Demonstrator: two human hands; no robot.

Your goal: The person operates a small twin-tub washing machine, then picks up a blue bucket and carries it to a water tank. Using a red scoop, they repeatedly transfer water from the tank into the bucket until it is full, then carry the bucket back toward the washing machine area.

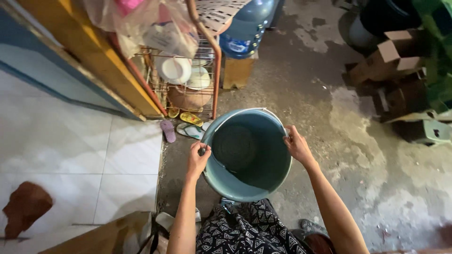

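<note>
- Looking straight down: both bare hands are on a round grey-blue plastic bucket (249, 155), held out in front of the body above a rough, stained concrete floor (358, 141).
- The left hand (197, 159) grips the near-left rim, its fingers (194, 149) curled and pressed together over the edge, pinching the rim where the handle meets it.
- The right hand (296, 146) takes the opposite rim on the right, fingers closed on the edge, thumb lying along the top.
- The bucket's mouth faces up at the camera, tilted a touch; a dark round patch sits at its bottom, and I cannot tell what it is.
- A thin pale wire handle (263, 111) lies along the far rim.
- Just below the bucket, a black garment with a white triangle pattern (245, 230) covers the person's legs.
- Beyond the bucket on the left, a rust-coloured wire rack (207, 70) holds white bowls (176, 69) and crumpled clear plastic bags (141, 23).
- At the foot of the rack lie a purple sandal (167, 130), a yellow one (190, 118) and a pale green one (187, 130), near the bucket's far-left edge.
- A large blue water jug (245, 28) stands on a box behind the rack.
- White floor tiles (70, 150) fill the left side; brown cardboard boxes (391, 61) sit well apart at upper right.
</note>
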